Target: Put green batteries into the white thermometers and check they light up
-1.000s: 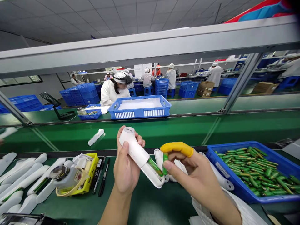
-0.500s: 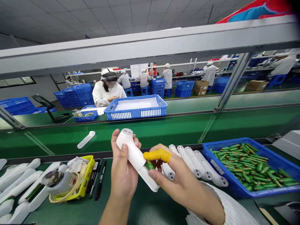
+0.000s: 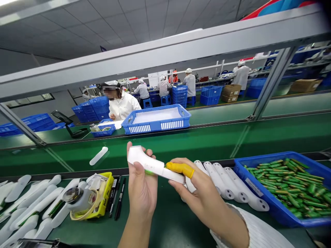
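Observation:
A white plastic handheld device housing [image 3: 148, 164] is held between both hands in front of me, its bent head end to the left. My left hand [image 3: 142, 187] is closed round the head end, thumb on the near side. A bit of green shows under the housing beside my left palm. My right hand [image 3: 198, 186] pinches the handle end, the thumb below. A yellow finger cot [image 3: 179, 168] covers its index finger, which presses where the upper shell stops and the longer lower shell sticks out. The green part inside is mostly hidden.
On the right, a blue bin [image 3: 245, 184] holds many green parts [image 3: 289, 182] beside a row of white housings [image 3: 235, 182]. Left are loose white shells [image 3: 26, 203], a yellow basket [image 3: 104, 196] with a jar, and pens [image 3: 119, 199]. A white piece [image 3: 98, 156] lies on the green belt.
The housing has turned closer to level, its head now side-on. The green part at the opening has gone mostly out of sight. My view has tilted and shifted slightly left.

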Tool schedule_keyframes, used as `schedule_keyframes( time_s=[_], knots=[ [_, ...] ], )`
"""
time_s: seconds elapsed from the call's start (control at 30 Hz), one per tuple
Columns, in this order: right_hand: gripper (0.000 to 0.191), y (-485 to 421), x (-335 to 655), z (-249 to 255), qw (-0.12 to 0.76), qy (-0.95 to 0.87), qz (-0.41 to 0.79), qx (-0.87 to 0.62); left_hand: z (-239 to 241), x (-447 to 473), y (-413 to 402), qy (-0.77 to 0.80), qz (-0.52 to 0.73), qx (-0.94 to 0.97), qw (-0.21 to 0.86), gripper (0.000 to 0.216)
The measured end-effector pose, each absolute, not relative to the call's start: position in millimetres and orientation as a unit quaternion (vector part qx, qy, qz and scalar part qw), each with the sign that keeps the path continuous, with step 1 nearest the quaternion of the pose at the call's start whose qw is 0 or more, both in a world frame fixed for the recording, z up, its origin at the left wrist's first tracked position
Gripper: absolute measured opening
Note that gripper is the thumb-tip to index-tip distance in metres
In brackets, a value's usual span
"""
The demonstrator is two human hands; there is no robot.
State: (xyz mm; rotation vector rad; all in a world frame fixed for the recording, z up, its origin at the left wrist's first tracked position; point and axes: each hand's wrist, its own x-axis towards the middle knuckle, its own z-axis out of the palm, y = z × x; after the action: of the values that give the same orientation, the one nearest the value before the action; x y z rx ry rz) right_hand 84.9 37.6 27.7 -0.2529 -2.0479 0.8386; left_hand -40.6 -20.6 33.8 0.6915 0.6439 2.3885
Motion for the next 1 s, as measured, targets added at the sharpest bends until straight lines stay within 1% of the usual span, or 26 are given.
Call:
schedule_keyframes(
  time_s=[0.07,0.13,0.23,0.33,0.47,0.57,0.7,0.77,0.83,0.93,1.0],
  knots=[
    [0.019,40.9,85.9,30.3,0.451,-0.791,0.392,-0.131,34.3,-40.1,-21.1,0.248,0.861,0.301,0.327,0.046],
    [0.02,41.9,86.9,33.6,0.441,-0.743,0.477,-0.161,34.3,-38.4,-21.2,0.272,0.826,0.337,0.36,0.048],
    [0.025,40.8,87.4,37.8,0.403,-0.694,0.571,-0.173,33.3,-36.1,-20.8,0.309,0.812,0.352,0.348,0.047],
    [0.029,40.5,86.8,40.5,0.37,-0.684,0.605,-0.171,32.2,-38.0,-20.8,0.334,0.81,0.348,0.335,0.041],
    [0.033,42.9,87.5,43.1,0.311,-0.681,0.644,-0.157,28.5,-48.4,-21.8,0.331,0.79,0.391,0.337,0.048],
    [0.032,42.9,91.0,44.9,0.276,-0.715,0.624,-0.151,24.2,-56.5,-21.2,0.301,0.771,0.469,0.308,0.044],
    [0.037,39.3,94.8,44.5,0.266,-0.813,0.491,-0.167,21.6,-59.5,-18.5,0.27,0.749,0.516,0.316,0.042],
    [0.04,38.4,93.5,41.5,0.273,-0.833,0.454,-0.16,21.1,-58.1,-17.4,0.276,0.744,0.511,0.33,0.045],
    [0.042,38.7,90.1,36.6,0.293,-0.825,0.46,-0.15,20.4,-55.5,-16.7,0.304,0.742,0.494,0.336,0.05],
    [0.045,39.4,83.7,28.8,0.34,-0.789,0.479,-0.177,19.4,-49.6,-16.3,0.365,0.726,0.461,0.357,0.068],
    [0.045,39.0,81.0,27.4,0.364,-0.783,0.459,-0.207,19.1,-45.3,-15.9,0.393,0.703,0.454,0.383,0.076]
  ],
)
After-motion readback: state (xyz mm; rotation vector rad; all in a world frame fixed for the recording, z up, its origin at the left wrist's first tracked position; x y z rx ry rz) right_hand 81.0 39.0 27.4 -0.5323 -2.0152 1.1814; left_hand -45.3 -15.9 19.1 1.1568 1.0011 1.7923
